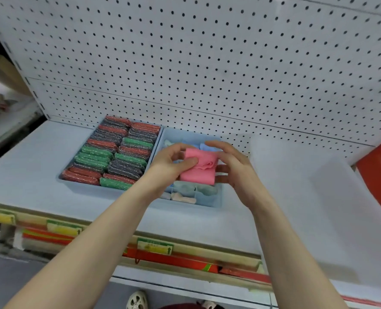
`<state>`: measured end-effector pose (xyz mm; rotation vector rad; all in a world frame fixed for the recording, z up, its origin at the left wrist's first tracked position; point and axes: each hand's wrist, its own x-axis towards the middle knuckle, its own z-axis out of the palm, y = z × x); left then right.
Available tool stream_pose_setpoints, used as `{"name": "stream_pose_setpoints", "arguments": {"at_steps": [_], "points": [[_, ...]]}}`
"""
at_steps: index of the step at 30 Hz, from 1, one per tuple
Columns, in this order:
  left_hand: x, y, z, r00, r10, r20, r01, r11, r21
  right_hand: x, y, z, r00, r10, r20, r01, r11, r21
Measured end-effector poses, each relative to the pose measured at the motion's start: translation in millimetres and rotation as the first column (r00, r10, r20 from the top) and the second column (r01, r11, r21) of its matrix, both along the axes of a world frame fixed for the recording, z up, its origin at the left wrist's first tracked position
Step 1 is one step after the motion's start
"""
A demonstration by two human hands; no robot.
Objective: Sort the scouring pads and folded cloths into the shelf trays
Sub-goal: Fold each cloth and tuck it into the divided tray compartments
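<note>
A folded pink cloth point(199, 168) is held above the right blue tray point(216, 200). My left hand point(170, 165) pinches its left edge with thumb and fingers. From the other side, my right hand point(234, 166) grips the cloth, its fingers curled over the top. Under the hands, the divided tray holds pale folded cloths point(185, 192), partly hidden. The left blue tray point(73, 182) is packed with red, green and dark scouring pads point(118, 150) in two rows.
Both trays stand on a white shelf point(40, 157) against a pegboard back wall point(207, 63). A red box point(379, 175) leans at the right end. Price-tag strips point(155, 246) run along the front edge, with a lower shelf beneath.
</note>
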<state>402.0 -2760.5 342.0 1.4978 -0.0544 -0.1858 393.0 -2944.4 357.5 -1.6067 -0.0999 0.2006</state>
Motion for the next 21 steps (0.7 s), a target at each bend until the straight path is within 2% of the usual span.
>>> {"name": "stream_pose_setpoints", "arguments": {"at_steps": [2,4,7,9,11,13,15,16,18,20,21], "points": [[-1.0,3.9,-2.3,0.998,-0.006,0.062,0.002,0.998,0.066,-3.3,2.5,-8.2,0.996,0.036,-0.080,-0.033,0.999,0.043],[-1.5,8.4,-7.0,0.998,-0.032,0.058,0.028,0.997,0.069,-6.2,5.9,-17.3,0.998,0.031,-0.062,-0.028,0.999,0.040],[-3.1,14.5,-12.2,0.983,-0.105,-0.148,0.084,0.986,-0.142,-7.4,10.4,-26.1,0.996,-0.067,0.062,0.064,0.997,0.043],[-4.5,15.0,-17.5,0.966,-0.112,-0.233,0.062,0.975,-0.214,-9.5,12.7,-30.0,0.985,-0.090,0.145,0.099,0.993,-0.056],[-6.5,13.6,-24.3,0.974,-0.061,-0.220,0.027,0.987,-0.156,-12.0,14.5,-35.6,0.981,-0.032,0.193,0.070,0.979,-0.193],[-8.6,13.4,-30.4,0.983,-0.037,-0.178,0.018,0.994,-0.106,-14.8,12.6,-39.4,0.992,0.036,0.121,-0.009,0.977,-0.212],[-9.2,15.0,-35.2,0.989,-0.078,-0.125,0.068,0.994,-0.088,-16.4,8.3,-39.1,0.999,0.025,-0.043,-0.027,0.998,-0.061],[-8.4,15.5,-37.4,0.989,-0.113,-0.092,0.108,0.992,-0.058,-16.0,6.6,-39.0,0.994,0.024,-0.110,-0.026,1.000,-0.013],[-6.8,13.6,-41.7,0.986,-0.167,-0.015,0.168,0.981,0.099,-13.3,2.2,-40.3,0.987,0.037,-0.158,-0.055,0.992,-0.114],[-6.2,11.5,-50.7,0.976,-0.202,0.078,0.161,0.919,0.360,-8.2,-4.5,-43.8,0.995,0.008,-0.096,-0.047,0.909,-0.413],[-5.9,12.1,-57.3,0.966,-0.222,0.133,0.127,0.853,0.507,-5.4,-8.6,-45.4,0.999,0.001,-0.033,-0.021,0.805,-0.593]]}}
